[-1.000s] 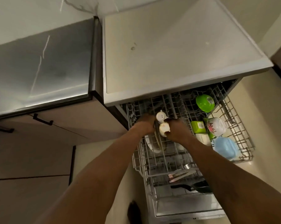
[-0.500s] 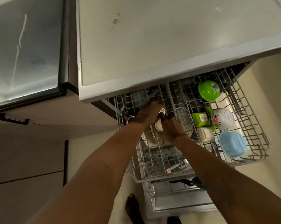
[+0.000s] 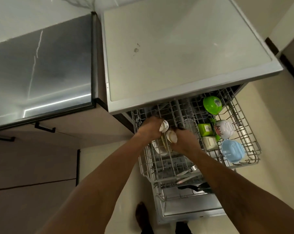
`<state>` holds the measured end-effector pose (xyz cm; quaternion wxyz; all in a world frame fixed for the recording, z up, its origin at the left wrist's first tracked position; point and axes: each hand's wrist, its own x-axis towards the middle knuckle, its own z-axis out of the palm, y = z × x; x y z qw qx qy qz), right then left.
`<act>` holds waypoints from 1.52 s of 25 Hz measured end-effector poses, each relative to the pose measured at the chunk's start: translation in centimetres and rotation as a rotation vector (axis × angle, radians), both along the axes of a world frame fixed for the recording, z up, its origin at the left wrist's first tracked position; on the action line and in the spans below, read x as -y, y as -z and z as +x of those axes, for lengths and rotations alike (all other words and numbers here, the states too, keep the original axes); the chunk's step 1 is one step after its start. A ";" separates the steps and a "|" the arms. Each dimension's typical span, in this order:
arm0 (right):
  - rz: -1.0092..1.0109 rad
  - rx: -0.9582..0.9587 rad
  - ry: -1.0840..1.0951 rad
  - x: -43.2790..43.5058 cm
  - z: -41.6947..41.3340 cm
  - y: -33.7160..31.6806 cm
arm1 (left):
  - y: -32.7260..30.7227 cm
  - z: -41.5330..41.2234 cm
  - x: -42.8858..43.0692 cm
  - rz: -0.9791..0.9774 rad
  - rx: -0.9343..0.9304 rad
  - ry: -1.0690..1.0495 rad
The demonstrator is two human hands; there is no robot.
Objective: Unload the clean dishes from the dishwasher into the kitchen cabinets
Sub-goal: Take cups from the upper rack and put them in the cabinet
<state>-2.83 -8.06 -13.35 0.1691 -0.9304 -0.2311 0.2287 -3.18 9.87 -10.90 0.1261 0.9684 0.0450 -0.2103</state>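
Gripped a small round patterned cup [image 3: 164, 126] in the left hand [image 3: 149, 129], fingers curled about its glossy side. Clasped a smooth cream cup [image 3: 171, 136] in the right hand [image 3: 185, 141], just beside the first cup. Held both over the grey wire rack [image 3: 244, 159], pulled out beneath a flat, matte bench [image 3: 176, 48]. Stood on edge just under the hands: thin white plates [image 3: 159, 148]. Sat upturned to the right of the right hand: a shiny green bowl [image 3: 212, 105], a square green tub [image 3: 205, 130], a flowered white bowl [image 3: 224, 129], a square cream tub [image 3: 210, 143] and, farthest off, a rounded pale blue bowl [image 3: 233, 153].
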 end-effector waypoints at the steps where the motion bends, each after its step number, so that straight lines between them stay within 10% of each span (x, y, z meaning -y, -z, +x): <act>1: 0.015 0.006 0.011 -0.1 -0.5 -1.6 | -1.5 -1.3 -0.4 -0.003 0.002 -0.005; 26: 0.393 0.579 -0.119 -24.5 -19.2 -33.3 | -31.7 -26.7 -24.3 0.094 0.579 -0.213; 38: 0.577 0.755 -0.185 -36.4 -15.2 -43.6 | -43.1 -24.6 -35.3 0.182 0.852 -0.271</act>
